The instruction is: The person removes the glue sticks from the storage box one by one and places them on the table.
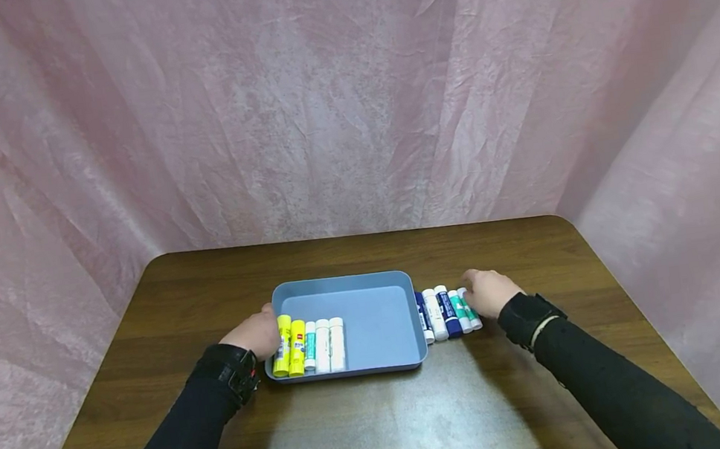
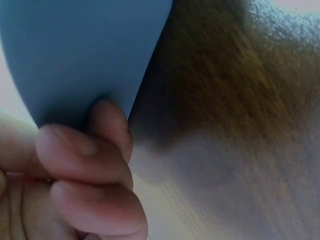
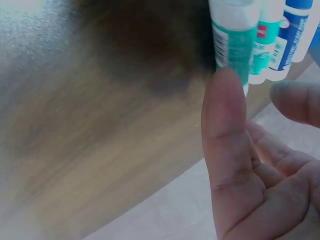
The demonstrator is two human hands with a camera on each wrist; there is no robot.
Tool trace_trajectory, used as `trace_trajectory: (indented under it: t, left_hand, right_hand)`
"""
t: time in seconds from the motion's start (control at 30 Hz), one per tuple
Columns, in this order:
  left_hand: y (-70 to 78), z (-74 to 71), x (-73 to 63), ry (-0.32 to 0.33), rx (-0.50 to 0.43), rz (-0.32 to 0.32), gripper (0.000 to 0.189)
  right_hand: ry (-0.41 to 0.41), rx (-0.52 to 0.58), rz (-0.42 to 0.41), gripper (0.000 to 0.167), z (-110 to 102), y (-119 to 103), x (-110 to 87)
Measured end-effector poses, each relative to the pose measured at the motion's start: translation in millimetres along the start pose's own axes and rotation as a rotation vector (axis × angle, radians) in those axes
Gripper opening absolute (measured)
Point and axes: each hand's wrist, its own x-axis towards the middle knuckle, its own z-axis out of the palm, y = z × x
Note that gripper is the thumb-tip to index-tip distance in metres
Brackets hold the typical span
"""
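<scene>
Five tubes [image 1: 310, 347] in tray [image 1: 379, 327], head view only

Glare and Soft Focus
Head view: table [image 1: 392, 430] reflects light, lower centre. Wrist views: blurred, glare in upper corners.

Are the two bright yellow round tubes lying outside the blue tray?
No, the head view shows both bright yellow cylindrical tubes lying inside the light-blue rectangular tray, at its left end.

One tray [image 1: 377, 320] seen. Counted inside, near left corner: two yellow tubes [image 1: 297, 350], one teal-and-white tube [image 1: 310, 347], two white tubes [image 1: 337, 345]; beside right edge: two blue tubes [image 1: 448, 312], two green tubes [image 1: 459, 311], one white tube [image 1: 435, 315].
</scene>
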Motion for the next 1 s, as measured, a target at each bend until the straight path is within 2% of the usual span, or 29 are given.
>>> trace_trajectory:
  t: [0.13, 0.3, 0.5, 0.6, 0.87, 1.0]
  left_hand:
    - [0.6, -1.4, -2.0, -0.001, -0.005, 0.004, 0.066]
    - [0.7, -1.7, -2.6, -0.003, -0.01, 0.001, 0.065]
    - [0.6, -0.7, -0.9, -0.005, -0.007, -0.006, 0.064]
    - [0.1, 0.5, 0.2, -0.007, -0.01, -0.011, 0.064]
    - [-1.8, 1.3, 3.6, -0.006, -0.011, -0.014, 0.065]
    - [-1.8, 1.6, 3.4, -0.008, -0.011, -0.011, 0.065]
  right_hand:
    - [0.022, 0.0, -0.012, 0.041, -4.8, -7.6, -3.7]
    - [0.012, 0.012, -0.039, 0.042, -6.7, -29.8, -10.9]
    - [0.029, 0.042, -0.109, 0.043, 1.9, -56.1, -17.4]
    - [0.01, 0.065, -0.119, 0.046, 6.4, -65.3, -20.2]
    - [0.012, 0.086, -0.174, 0.049, 13.8, -79.4, -24.2]
    - [0.003, 0.106, -0.17, 0.048, 16.3, -82.3, -24.4]
